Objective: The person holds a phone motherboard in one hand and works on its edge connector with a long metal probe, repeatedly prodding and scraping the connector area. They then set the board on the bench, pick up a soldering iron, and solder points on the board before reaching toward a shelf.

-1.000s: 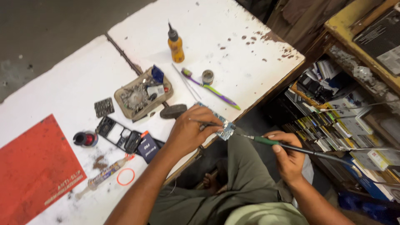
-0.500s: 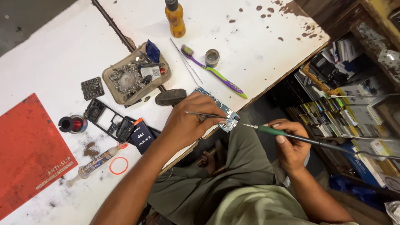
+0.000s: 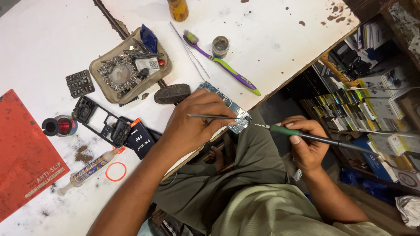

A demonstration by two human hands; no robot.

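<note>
Flat blue circuit board (image 3: pixel 232 109), metal tweezers (image 3: pixel 212 116)

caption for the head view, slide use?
Left hand holds tweezers on a circuit board; right hand brings a soldering iron to its edge.

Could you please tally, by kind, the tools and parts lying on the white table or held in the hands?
Hand tools (tweezers, soldering iron, toothbrush): 3
Phone parts (circuit board, black frame, keypad, battery): 4
Containers (tray, bottle, small tin, syringe tube): 4
Total: 11
</note>
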